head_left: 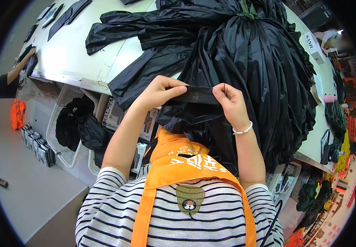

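Stretched between my two hands is the edge of a black, thin, shiny garment, its lower part hanging down in front of my orange apron. My left hand pinches one end of the folded edge between thumb and fingers. The other end is pinched by my right hand, which has a beaded bracelet at the wrist. Right behind and beside my hands lies a large bundle of black garments, tied at the top with a dark green strip and draping over the table's near edge.
The white table carries folded black pieces at the far left. White plastic baskets with black cloth stand beneath it. Packaged stacks sit on the floor at left. Another person's arm reaches onto the table. A pink spool stands at right.
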Demonstrator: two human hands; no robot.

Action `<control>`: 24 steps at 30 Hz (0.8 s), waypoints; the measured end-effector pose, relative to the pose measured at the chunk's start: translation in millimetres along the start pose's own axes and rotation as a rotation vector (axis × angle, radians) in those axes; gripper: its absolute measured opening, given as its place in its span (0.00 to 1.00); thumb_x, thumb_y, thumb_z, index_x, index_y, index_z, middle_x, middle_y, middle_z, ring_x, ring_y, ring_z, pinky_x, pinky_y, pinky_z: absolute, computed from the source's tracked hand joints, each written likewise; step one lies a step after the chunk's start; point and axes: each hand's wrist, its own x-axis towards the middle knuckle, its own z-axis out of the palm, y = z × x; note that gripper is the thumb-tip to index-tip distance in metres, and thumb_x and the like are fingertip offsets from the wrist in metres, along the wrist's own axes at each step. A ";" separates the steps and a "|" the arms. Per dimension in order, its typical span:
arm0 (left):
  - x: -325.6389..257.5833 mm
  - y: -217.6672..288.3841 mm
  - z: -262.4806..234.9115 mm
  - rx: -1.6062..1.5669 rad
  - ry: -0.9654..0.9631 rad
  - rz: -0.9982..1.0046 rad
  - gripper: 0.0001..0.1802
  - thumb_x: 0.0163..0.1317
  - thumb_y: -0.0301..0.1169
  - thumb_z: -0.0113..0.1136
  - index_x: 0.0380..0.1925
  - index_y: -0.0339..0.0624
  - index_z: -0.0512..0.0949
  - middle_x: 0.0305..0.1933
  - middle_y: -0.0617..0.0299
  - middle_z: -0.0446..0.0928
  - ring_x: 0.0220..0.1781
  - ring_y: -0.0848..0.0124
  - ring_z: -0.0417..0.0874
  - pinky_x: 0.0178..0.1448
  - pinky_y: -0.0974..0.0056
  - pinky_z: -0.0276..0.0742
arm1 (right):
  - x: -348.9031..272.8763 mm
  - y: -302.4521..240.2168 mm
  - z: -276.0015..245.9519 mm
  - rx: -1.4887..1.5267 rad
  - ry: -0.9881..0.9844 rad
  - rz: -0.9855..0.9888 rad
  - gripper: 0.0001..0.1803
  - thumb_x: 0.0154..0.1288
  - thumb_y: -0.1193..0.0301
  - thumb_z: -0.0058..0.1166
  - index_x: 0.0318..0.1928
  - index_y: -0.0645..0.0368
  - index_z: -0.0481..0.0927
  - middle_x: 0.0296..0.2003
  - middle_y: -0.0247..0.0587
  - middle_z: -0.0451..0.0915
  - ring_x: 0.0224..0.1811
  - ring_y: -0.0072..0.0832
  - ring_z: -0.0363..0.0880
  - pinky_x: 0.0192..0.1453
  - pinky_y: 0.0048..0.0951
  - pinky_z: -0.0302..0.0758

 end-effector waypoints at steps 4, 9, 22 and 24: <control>5.9 -2.4 7.3 -0.403 -0.033 -0.027 0.11 0.61 0.30 0.59 0.33 0.32 0.83 0.32 0.63 0.82 0.33 0.80 0.79 0.40 0.75 0.73 | 1.2 -0.2 -2.2 -0.159 0.087 -0.004 0.05 0.62 0.74 0.58 0.36 0.63 0.79 0.24 0.26 0.73 0.25 0.11 0.67 0.29 0.16 0.64; 17.0 2.0 25.5 -0.270 0.071 -0.108 0.11 0.59 0.29 0.59 0.33 0.31 0.83 0.33 0.62 0.83 0.35 0.80 0.80 0.44 0.74 0.73 | -3.6 -22.8 7.1 -0.497 0.192 -0.331 0.11 0.52 0.81 0.63 0.38 0.61 0.81 0.32 0.36 0.76 0.24 0.21 0.74 0.27 0.19 0.69; 26.2 18.0 36.5 -0.533 0.082 -0.208 0.09 0.58 0.28 0.58 0.29 0.34 0.83 0.30 0.62 0.82 0.31 0.78 0.81 0.40 0.75 0.75 | 0.9 -13.8 13.9 -0.258 0.205 -0.098 0.05 0.63 0.78 0.55 0.37 0.64 0.74 0.27 0.31 0.73 0.25 0.15 0.67 0.30 0.17 0.67; 26.7 18.2 33.4 -0.624 0.076 -0.247 0.08 0.58 0.28 0.57 0.29 0.35 0.82 0.30 0.61 0.82 0.30 0.76 0.81 0.40 0.74 0.76 | 3.6 -12.6 11.8 -0.196 0.224 -0.058 0.07 0.64 0.76 0.56 0.40 0.65 0.73 0.30 0.31 0.74 0.27 0.14 0.67 0.31 0.17 0.67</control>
